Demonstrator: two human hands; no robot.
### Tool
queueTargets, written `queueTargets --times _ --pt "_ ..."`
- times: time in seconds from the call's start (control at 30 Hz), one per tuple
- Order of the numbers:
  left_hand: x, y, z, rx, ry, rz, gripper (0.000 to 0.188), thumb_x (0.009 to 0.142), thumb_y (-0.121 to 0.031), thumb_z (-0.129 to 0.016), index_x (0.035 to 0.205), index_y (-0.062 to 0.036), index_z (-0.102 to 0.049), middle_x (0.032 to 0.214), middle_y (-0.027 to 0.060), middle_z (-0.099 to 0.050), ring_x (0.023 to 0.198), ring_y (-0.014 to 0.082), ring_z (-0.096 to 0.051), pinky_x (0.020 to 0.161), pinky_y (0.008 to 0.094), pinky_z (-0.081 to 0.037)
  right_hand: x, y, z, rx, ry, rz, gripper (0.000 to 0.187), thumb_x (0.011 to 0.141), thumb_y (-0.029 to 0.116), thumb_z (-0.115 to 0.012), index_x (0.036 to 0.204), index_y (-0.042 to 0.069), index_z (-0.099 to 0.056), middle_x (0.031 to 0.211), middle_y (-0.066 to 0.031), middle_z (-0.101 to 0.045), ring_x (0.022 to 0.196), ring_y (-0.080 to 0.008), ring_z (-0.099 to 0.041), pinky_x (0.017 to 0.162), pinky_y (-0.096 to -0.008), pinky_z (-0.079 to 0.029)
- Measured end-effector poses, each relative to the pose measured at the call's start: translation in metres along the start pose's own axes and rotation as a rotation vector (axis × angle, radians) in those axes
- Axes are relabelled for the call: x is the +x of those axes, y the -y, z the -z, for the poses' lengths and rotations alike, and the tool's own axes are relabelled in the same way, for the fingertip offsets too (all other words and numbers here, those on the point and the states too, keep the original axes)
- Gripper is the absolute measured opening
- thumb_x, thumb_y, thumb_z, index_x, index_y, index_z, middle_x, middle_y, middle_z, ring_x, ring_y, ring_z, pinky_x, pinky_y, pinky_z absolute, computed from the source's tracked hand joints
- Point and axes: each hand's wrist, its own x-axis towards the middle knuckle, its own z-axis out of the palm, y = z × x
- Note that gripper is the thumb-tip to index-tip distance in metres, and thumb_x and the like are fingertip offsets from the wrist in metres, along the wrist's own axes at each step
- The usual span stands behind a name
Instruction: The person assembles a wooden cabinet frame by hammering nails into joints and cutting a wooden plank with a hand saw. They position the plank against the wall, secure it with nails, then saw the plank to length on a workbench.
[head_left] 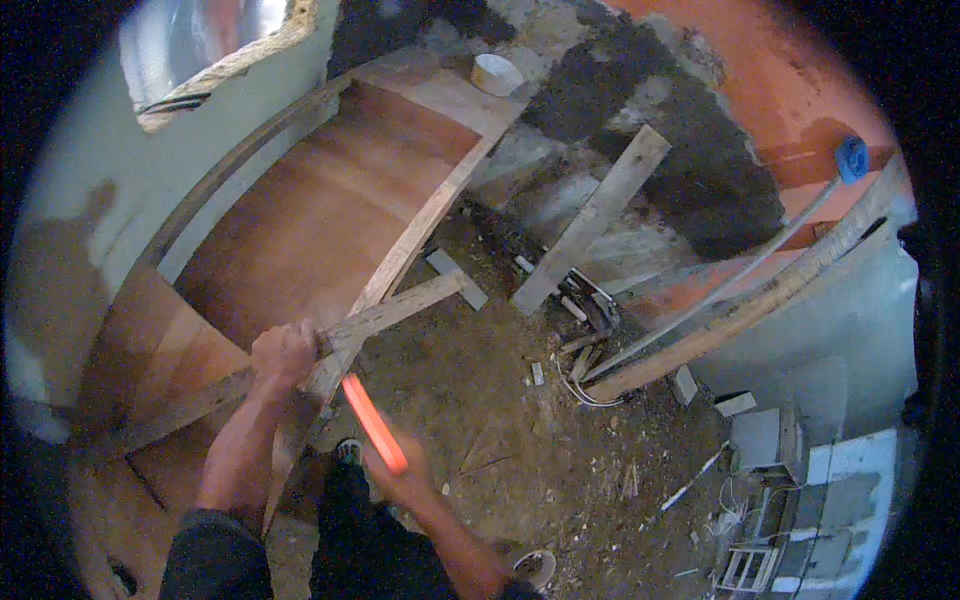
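Left hand (283,352) clamped around the near end of a narrow wooden batten (395,310), fingers curled tight over its top edge, knuckles up. Batten lying across the long edge rail (420,225) of a big reddish plywood panel (310,220), touching that rail where the two cross, far end pointing away from the panel toward the rubble.

Right hand (408,468) just off the panel's near corner, wrapped around the lower end of an orange tool handle (374,422); blurred, so finger positions cannot be told beyond a closed grip. Handle slanting up toward the crossing of batten and rail, upper tip just short of the left hand. Head of the tool not visible.

Beyond the panel's rail, bare dirt floor (500,400) strewn with wood chips and scraps. Loose plank (590,220) lying diagonally beside the rail, well apart from the batten's far end. Roll of tape (497,74) sitting at the panel's far corner. Farther from the panel, a long curved beam (760,300) with a thin pole (740,275) resting along it, blue cap (852,158) on the pole's far end. White crate (760,560) with loose wires far from the panel, at the lower edge. Dark trouser legs (350,540) below the panel's near corner.
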Motion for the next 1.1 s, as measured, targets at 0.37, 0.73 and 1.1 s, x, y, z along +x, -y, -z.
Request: queueTargets --times 0.37,0.73,1.1 --pt "0.001 -0.013 0.007 -0.023 -0.015 0.193 0.058 0.102 -0.043 -0.040 0.089 -0.0006 -0.077 0.093 0.0274 -0.072 0.090 0.0448 -0.071 0.083 0.0567 -0.054 0.075 -0.049 -0.041 0.019 0.188 0.008 0.054 0.091 0.017 -0.066 0.143 0.007 -0.055 0.105 -0.0120 -0.070 0.090 -0.0178 -0.066 0.081 -0.0347 -0.053" --pt "0.007 -0.001 -0.012 0.025 0.029 0.266 0.062 0.104 -0.049 -0.039 0.093 -0.0004 -0.076 0.095 0.0252 -0.073 0.090 0.0450 -0.071 0.081 0.0546 -0.055 -0.068 -0.018 0.034 0.059 0.105 -0.160 0.054 0.090 0.005 -0.064 0.143 0.006 -0.053 0.113 -0.0141 -0.072 0.093 -0.0211 -0.071 0.083 -0.0355 -0.055" --pt "0.032 -0.023 -0.041 -0.029 -0.054 -0.008 0.049 0.101 -0.044 -0.048 0.101 -0.0027 -0.074 0.098 0.0211 -0.074 0.087 0.0367 -0.071 0.075 0.0472 -0.056 -0.115 -0.009 0.035 0.060 -0.008 0.146 0.064 0.082 0.013 -0.066 0.144 0.015 -0.050 0.121 -0.0203 -0.066 0.103 -0.0367 -0.066 0.087 -0.0463 -0.052"
